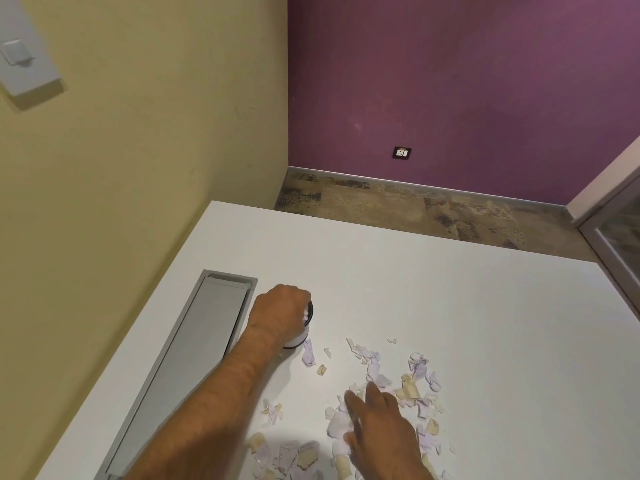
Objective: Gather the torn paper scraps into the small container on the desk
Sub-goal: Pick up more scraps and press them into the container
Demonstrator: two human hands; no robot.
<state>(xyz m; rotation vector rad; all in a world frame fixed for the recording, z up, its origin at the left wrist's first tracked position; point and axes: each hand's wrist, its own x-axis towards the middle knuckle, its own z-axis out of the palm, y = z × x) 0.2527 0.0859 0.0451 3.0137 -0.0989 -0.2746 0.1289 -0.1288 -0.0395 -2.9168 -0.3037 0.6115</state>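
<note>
A small white container (298,338) with a dark rim stands on the white desk (450,306). My left hand (281,313) sits over its mouth with the fingers bunched, and white scraps show at the fingertips. Several torn paper scraps (412,386), lilac and cream, lie scattered to the right of the container and along the near edge. My right hand (377,424) rests palm down on the scraps with its fingers spread; I see nothing gripped in it.
A long grey cable-tray lid (194,358) is set into the desk left of the container. A yellow wall runs along the left, a purple wall with a socket (401,152) stands behind, and a glass partition (620,233) is at right.
</note>
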